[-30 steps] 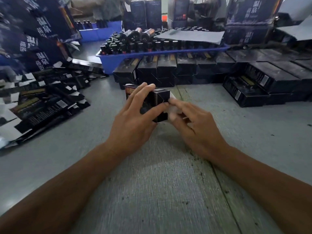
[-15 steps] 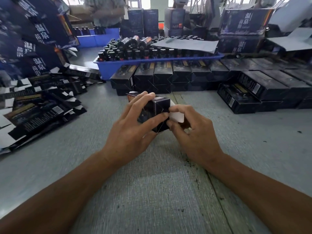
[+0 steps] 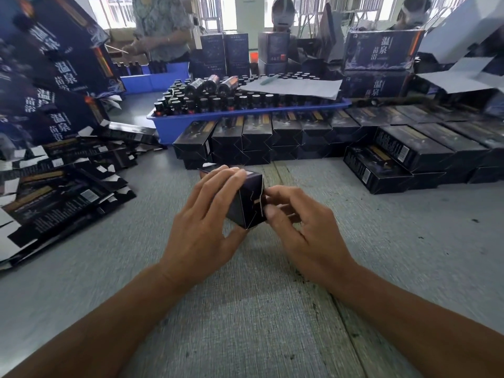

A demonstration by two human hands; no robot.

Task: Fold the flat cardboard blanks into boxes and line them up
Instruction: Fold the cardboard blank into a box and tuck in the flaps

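A small dark cardboard box [image 3: 249, 203] sits half-folded in front of me, its near end turned toward the camera. My left hand [image 3: 203, 222] grips it from the left, fingers over the top and thumb underneath. My right hand [image 3: 294, 225] pinches the end flap at the box's right edge between thumb and forefinger. Flat dark blanks [image 3: 60, 186] lie in a loose pile at the left. Folded boxes [image 3: 256, 135] stand in rows across the back of the grey table [image 3: 245, 309].
A blue tray [image 3: 191, 124] full of dark bottles stands behind the rows, a paper sheet [image 3: 294, 87] lying on them. More folded boxes [image 3: 395, 156] stack at the right. Large printed cartons [image 3: 62, 72] lean at the left. People stand at the far side.
The white end flap that stuck out to the right has been folded in against the box end. My head has lifted, so more of the room shows.
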